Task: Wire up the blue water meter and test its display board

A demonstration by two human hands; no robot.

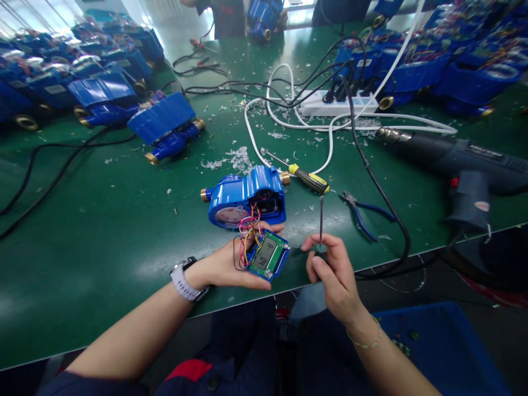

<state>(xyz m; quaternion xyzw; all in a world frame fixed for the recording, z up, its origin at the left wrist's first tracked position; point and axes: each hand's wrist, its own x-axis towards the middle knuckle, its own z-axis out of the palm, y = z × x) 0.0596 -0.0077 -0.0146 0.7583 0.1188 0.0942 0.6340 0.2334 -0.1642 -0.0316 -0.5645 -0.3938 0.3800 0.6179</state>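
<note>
My left hand (pixel 235 267) is closed around a green circuit board with an LCD display (pixel 267 254), tilted toward me. Thin coloured wires (pixel 247 234) run from the board into a blue meter body (pixel 247 195) with brass threaded ends, lying on the table just beyond. Its housing is open on the side facing right. To the right of the board, my right hand (pixel 334 269) grips a small screwdriver (pixel 321 223) between thumb and fingers, its metal shaft pointing up. The screwdriver's handle is mostly hidden by the fingers.
A yellow-black screwdriver (pixel 309 179), blue-handled cutters (pixel 363 214) and a heat gun (pixel 466 159) lie on the green table (pixel 103 247). Cables loop around a white power strip (pixel 338 103). Blue meters (pixel 165 124) crowd both sides. Another person (pixel 229 19) stands across the table.
</note>
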